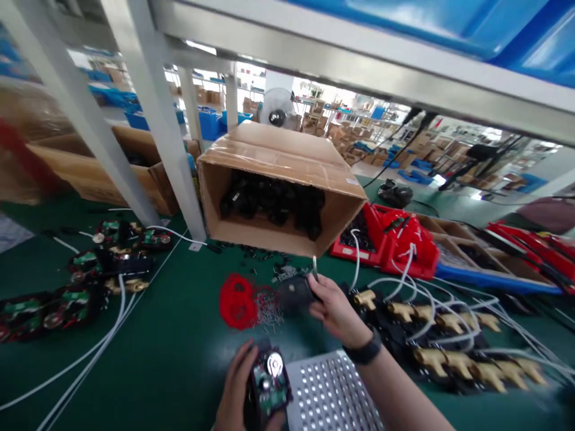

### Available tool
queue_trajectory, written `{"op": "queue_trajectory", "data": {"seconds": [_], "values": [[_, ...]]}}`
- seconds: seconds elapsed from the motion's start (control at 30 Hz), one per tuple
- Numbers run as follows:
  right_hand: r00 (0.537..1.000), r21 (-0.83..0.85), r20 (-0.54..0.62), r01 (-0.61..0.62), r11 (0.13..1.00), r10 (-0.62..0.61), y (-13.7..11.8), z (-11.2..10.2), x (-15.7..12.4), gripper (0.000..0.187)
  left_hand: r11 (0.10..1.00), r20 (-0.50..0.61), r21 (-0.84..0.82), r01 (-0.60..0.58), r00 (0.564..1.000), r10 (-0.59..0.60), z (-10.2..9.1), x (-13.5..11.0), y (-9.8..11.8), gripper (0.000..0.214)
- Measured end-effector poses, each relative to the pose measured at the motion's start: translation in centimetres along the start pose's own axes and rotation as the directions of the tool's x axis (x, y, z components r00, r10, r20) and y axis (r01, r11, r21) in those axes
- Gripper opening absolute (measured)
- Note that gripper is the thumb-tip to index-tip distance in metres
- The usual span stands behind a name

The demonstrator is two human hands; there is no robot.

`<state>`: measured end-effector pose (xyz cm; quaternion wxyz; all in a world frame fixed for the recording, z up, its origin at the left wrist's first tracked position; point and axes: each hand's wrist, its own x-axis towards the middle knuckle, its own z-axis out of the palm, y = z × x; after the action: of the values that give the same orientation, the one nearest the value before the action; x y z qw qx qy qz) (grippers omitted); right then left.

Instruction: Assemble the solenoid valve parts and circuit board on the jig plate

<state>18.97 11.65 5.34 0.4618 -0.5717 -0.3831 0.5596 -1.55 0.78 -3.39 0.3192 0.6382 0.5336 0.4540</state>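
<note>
My left hand [234, 389] grips a black device housing [269, 386] near the bottom of the view. Its open face shows a green circuit board and a round silver-white part. Up and to the right, my right hand [335, 308] is closed on a flat black cover [294, 294], somewhat blurred. A thin shiny piece [315, 266] stands up by the right fingertips; its kind cannot be made out. Under the cover lie a pile of small screws [268, 308] and a bundle of red rings [236, 301]. Beside the housing is a perforated metal plate [332, 389].
A cardboard box [283, 236] with black parts faces me at the back. Housings with circuit boards [85, 263] lie left, brass fittings with white cables [442, 362] right. Red bins [408, 239] stand behind those. Metal shelf posts [157, 120] and a beam cross the upper view.
</note>
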Motion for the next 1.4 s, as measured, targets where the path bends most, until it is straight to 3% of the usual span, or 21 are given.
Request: {"op": "queue_trajectory", "data": {"seconds": [0.1,0.17,0.27,0.33,0.43,0.53,0.6,0.7,0.77,0.83,0.93,1.0,1.1,1.23,1.3,1.4], "values": [[0.952,-0.222,0.151,-0.231,0.947,0.267,1.9,-4.3,-6.5,0.045,0.988,0.099,-0.057,0.146,0.985,-0.14,-0.2,-0.5,0.1,0.07],[0.929,-0.484,0.202,-0.182,0.856,0.311,3.0,-5.8,-8.8,0.044,0.974,0.165,-0.101,0.205,0.968,-0.187,-0.3,-0.4,0.3,0.079],[0.974,-0.713,0.173,0.021,0.701,0.146,4.1,-6.0,-10.3,0.04,0.964,0.219,-0.13,0.23,0.955,-0.198,-0.5,-0.1,0.6,0.082],[0.996,-0.785,0.088,0.077,0.615,-0.012,4.4,-5.3,-11.3,0.034,0.97,0.221,-0.105,0.221,0.956,-0.193,-0.6,0.0,0.8,0.081],[0.981,-0.873,-0.081,0.015,0.487,-0.176,4.9,-3.9,-13.6,0.033,0.976,0.213,-0.082,0.203,0.96,-0.182,-0.7,-0.1,1.0,0.082],[0.975,-0.918,-0.154,-0.08,0.389,-0.162,6.1,-2.7,-16.1,0.069,0.978,0.208,-0.106,0.178,0.966,-0.153,-0.6,-0.2,1.0,0.084],[0.978,-0.898,-0.147,-0.068,0.435,-0.15,6.9,-2.3,-16.9,0.068,0.977,0.193,-0.143,0.161,0.972,-0.132,-0.7,-0.2,1.3,0.08],[0.98,-0.616,-0.174,-0.034,0.787,-0.093,7.2,-2.5,-16.7,0.05,0.989,0.2,-0.106,0.106,0.976,-0.083,-1.1,-0.3,3.1,0.065],[0.991,-0.303,-0.13,-0.078,0.95,0.04,7.0,-2.7,-16.0,0.051,0.999,0.265,0.037,-0.031,0.964,0.02,-1.4,-0.4,4.9,0.056],[0.982,0.016,-0.035,-0.185,0.983,0.185,6.8,-2.4,-15.3,0.054,0.958,0.359,0.19,-0.216,0.923,0.137,-1.5,-0.6,6.7,0.053],[0.958,0.376,0.056,-0.282,0.883,0.283,7.0,-1.2,-14.8,0.046,0.86,0.455,0.328,-0.391,0.863,0.218,-1.2,-1.0,8.3,0.053],[0.969,0.379,0.023,-0.236,0.895,0.246,7.2,-0.4,-14.9,0.041,0.816,0.479,0.386,-0.43,0.85,0.22,-0.9,-1.2,8.6,0.054],[0.999,0.17,-0.01,-0.034,0.985,0.036,7.2,0.2,-15.3,0.035,0.783,0.488,0.436,-0.443,0.848,0.208,-0.7,-1.3,8.5,0.054],[0.972,-0.143,0.105,0.226,0.964,-0.212,6.9,-0.3,-15.4,0.033,0.787,0.506,0.437,-0.435,0.842,0.185,-1.0,-1.0,8.5,0.054],[0.967,-0.163,0.122,0.242,0.957,-0.223,7.0,-0.5,-15.3,0.032,0.8,0.502,0.43,-0.417,0.847,0.172,-1.1,-0.9,8.4,0.056],[0.989,-0.061,0.09,0.125,0.99,-0.12,7.4,-0.5,-15.3,0.035,0.817,0.492,0.415,-0.399,0.854,0.167,-1.2,-0.9,8.3,0.059]]}}
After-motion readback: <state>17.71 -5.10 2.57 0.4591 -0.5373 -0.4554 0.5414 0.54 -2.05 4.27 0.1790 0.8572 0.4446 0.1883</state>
